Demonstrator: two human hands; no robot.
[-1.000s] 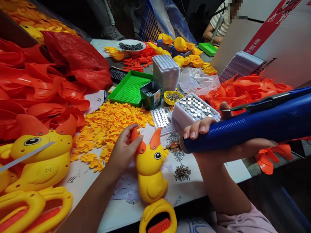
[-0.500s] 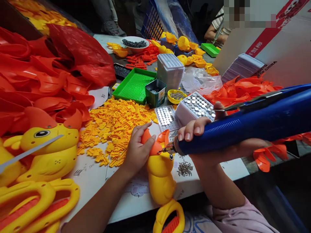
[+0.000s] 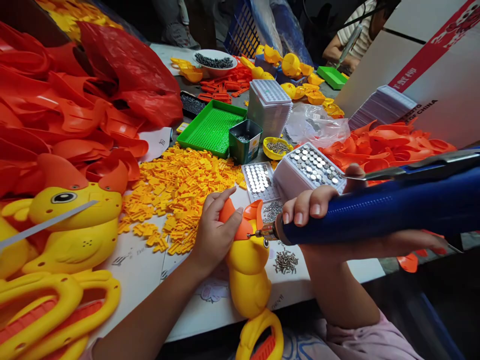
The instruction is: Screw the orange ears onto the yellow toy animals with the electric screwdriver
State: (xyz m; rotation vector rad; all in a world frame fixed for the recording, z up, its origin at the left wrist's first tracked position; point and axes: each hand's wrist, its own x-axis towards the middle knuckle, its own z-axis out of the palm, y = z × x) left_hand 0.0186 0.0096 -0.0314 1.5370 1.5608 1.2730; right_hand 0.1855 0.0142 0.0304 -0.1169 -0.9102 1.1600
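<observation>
A yellow toy duck (image 3: 248, 287) with an orange beak and a looped handle stands upright at the table's front edge. My left hand (image 3: 219, 227) is closed around its orange beak (image 3: 242, 231), thumb and fingers on either side. In my right hand (image 3: 318, 220) lies a blue electric screwdriver (image 3: 375, 212), fingers wrapped over its front end. The metal bit (image 3: 258, 233) points left and meets the beak near its lower edge, where a small screw seems to sit. Loose screws (image 3: 286, 262) lie in a pile just right of the duck.
Yellow plastic clips (image 3: 180, 192) heap behind my left hand. More ducks (image 3: 75, 225) and red-orange parts (image 3: 63, 110) crowd the left. Behind stand a green tray (image 3: 212, 127), a dark tin (image 3: 245, 142) and trays of button cells (image 3: 315, 167). A co-worker's arm (image 3: 337, 52) shows at the back right.
The view has turned slightly, so the background sits further right. The screwdriver's rear has dropped a little, while its bit stays at the beak. My left hand keeps its hold.
</observation>
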